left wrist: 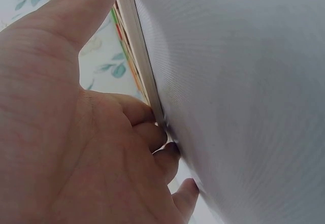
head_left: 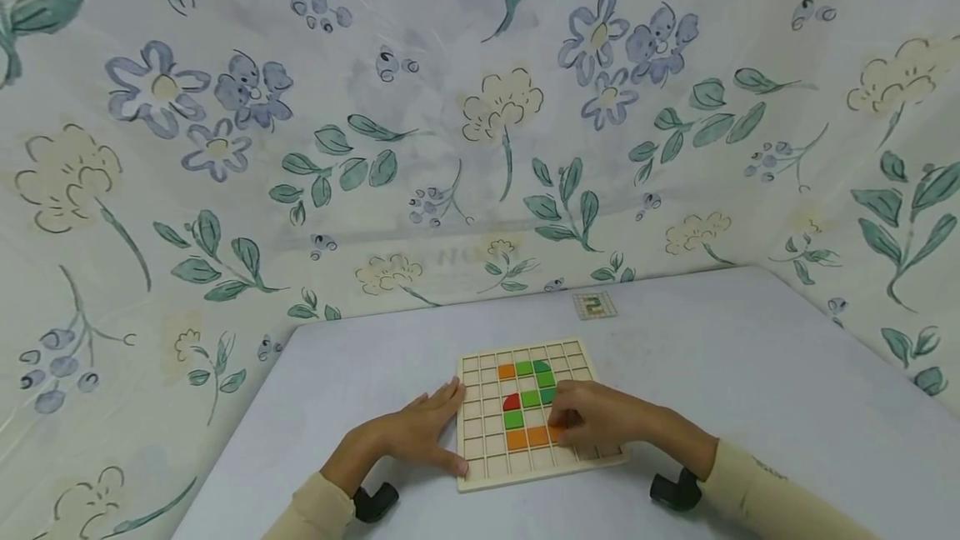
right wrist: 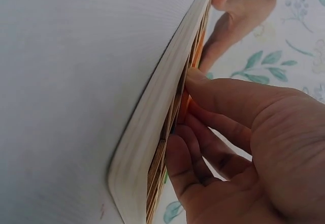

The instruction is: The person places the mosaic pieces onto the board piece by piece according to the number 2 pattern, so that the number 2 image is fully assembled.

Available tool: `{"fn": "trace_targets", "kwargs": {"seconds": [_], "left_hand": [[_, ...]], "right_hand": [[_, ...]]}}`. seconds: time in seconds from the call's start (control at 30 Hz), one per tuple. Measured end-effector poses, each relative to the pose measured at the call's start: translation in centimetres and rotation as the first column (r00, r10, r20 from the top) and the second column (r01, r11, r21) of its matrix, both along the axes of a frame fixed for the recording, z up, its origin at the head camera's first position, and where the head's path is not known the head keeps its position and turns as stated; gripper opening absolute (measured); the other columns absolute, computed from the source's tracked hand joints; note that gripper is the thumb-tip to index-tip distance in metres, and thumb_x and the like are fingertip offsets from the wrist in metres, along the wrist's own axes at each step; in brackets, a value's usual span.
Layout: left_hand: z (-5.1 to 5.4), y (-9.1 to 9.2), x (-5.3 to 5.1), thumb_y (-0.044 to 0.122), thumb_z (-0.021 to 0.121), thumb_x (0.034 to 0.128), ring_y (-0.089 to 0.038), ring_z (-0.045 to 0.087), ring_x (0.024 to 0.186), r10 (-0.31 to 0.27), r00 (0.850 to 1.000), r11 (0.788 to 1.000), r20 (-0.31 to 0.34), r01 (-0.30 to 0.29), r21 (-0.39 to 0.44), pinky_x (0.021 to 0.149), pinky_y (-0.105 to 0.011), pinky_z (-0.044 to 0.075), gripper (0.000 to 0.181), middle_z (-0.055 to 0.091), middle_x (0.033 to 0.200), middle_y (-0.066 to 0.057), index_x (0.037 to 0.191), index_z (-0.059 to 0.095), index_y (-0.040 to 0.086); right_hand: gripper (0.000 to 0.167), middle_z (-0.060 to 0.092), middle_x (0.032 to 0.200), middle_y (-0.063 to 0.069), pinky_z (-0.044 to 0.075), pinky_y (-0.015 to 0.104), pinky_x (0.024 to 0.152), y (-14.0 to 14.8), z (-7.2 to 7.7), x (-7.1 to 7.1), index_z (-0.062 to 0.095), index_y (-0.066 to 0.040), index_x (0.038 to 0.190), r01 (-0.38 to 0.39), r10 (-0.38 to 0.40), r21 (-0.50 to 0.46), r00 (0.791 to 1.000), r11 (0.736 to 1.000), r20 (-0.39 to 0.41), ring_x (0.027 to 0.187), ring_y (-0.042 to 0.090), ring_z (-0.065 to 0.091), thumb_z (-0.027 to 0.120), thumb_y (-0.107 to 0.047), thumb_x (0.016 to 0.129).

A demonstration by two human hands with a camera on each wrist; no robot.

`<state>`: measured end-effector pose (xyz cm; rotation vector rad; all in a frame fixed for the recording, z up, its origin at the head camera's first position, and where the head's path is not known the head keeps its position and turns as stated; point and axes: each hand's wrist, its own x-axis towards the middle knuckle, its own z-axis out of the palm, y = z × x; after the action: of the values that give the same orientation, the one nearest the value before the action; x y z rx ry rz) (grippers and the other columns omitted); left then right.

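A wooden grid board (head_left: 487,473) lies on the table, with green, orange and red tiles set in some of its squares. My left hand (head_left: 416,432) rests at the board's left side, fingers spread, its thumb and fingertips touching the edge. In the left wrist view the fingers of that hand (left wrist: 117,142) meet the board's side (left wrist: 144,66). Over the right part of the board, my right hand (head_left: 600,415) pinches an orange tile (right wrist: 184,107) between thumb and fingers, at the right end of the bottom orange row (head_left: 527,438). The fingers partly hide this tile.
A small card (head_left: 595,305) with a grid and a coloured figure lies at the table's back edge. Black devices (head_left: 375,502) are strapped below both wrists. Flower-patterned cloth (head_left: 450,107) rises behind the white table (head_left: 720,357).
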<state>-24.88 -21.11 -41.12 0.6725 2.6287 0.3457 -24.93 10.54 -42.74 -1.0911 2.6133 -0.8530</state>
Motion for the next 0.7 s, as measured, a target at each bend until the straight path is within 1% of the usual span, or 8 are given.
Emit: {"fn": "trace_targets", "kwargs": {"seconds": [0.17,0.4,0.7], "left_hand": [[-0.03,0.01,-0.10,0.065,0.076,0.0746,-0.029,0.009,0.157,0.002,1.000,1.000,0.004,-0.002,-0.003,0.126,-0.053,0.012,0.122,0.006,0.169,-0.013,0.160,0.013,0.005],[-0.13,0.00,-0.35,0.065,0.075,0.0760,-0.031,0.009,0.157,-0.023,1.000,1.000,-0.002,0.023,0.011,0.126,-0.054,0.012,0.122,0.005,0.169,-0.016,0.160,0.012,0.004],[-0.08,-0.13,-0.28,0.065,0.075,0.0755,-0.030,0.009,0.157,-0.017,1.000,1.000,-0.004,0.017,-0.002,0.126,-0.053,0.012,0.122,0.006,0.169,-0.015,0.160,0.012,0.004]], "right_hand": [[0.013,0.057,0.088,-0.013,0.052,0.015,0.072,0.01,0.03,0.01,0.076,-0.015,0.098,0.004,-0.004,0.005,1.000,1.000,-0.003,0.077,-0.001,0.053,0.079,-0.014,0.086],[0.016,0.057,0.087,-0.012,0.051,0.015,0.069,0.14,0.48,0.24,0.078,-0.013,0.099,0.016,-0.016,0.013,1.000,1.000,-0.024,0.076,-0.001,0.052,0.081,-0.014,0.084],[0.019,0.057,0.087,-0.011,0.049,0.015,0.068,-0.05,0.60,0.36,0.078,-0.012,0.102,0.002,-0.001,0.013,0.999,1.000,-0.039,0.076,-0.001,0.050,0.082,-0.015,0.083]]}}
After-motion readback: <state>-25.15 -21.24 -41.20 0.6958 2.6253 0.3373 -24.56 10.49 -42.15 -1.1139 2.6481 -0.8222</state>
